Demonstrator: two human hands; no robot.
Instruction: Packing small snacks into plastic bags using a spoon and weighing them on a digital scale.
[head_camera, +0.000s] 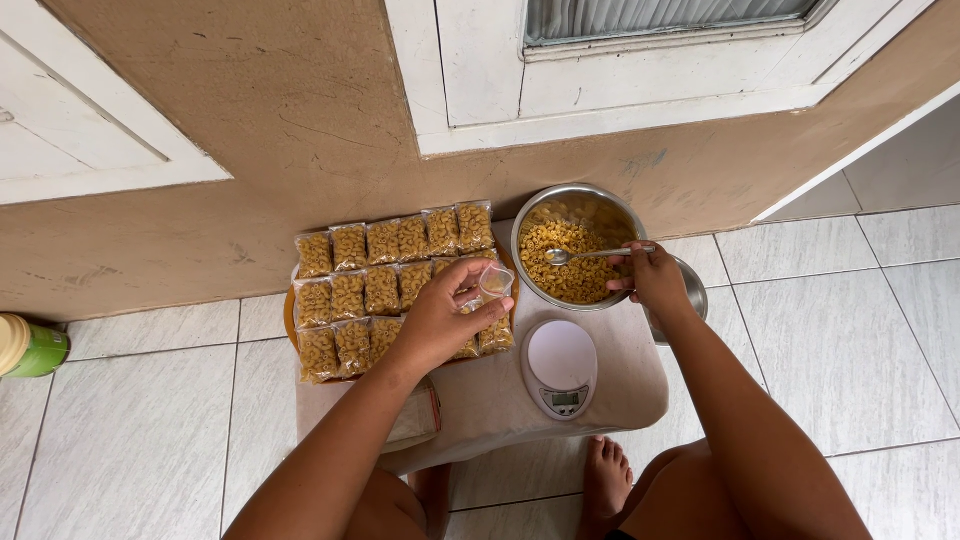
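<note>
Landmark for my notes: the round white kitchen scale (560, 366), smooth plastic with a small grey display at its near edge, sitting on a beige cloth (620, 395) draped over a low stand.

Far left of the scale, at the frame edge on the tiled floor: a green container with a cream lid (30, 347), lying well apart from everything else.

Left of the scale: rows of small clear plastic packets (385, 265), glossy and crinkled, each filled with yellow elbow-shaped pasta. They lie packed edge to edge on an orange tray (288, 315), of which I only see a sliver of rim.

Just above-left of the scale: my left hand (445, 318), fingers curled closed around a small clear bag (496, 280). The bag's mouth is held open toward the bowl; I see little or nothing in it. The hand hovers over the nearest packets.

Above the scale: a round steel bowl (530, 225), shiny rim, about half full of the same loose yellow pasta.

Above-right of the scale: my right hand (655, 275), closed in a pinch on the handle end of a metal spoon (590, 254). The spoon lies level across the bowl with its bowl end over the pasta. Behind this hand I make out the rim of a second steel vessel (695, 290), contents hidden.
</note>
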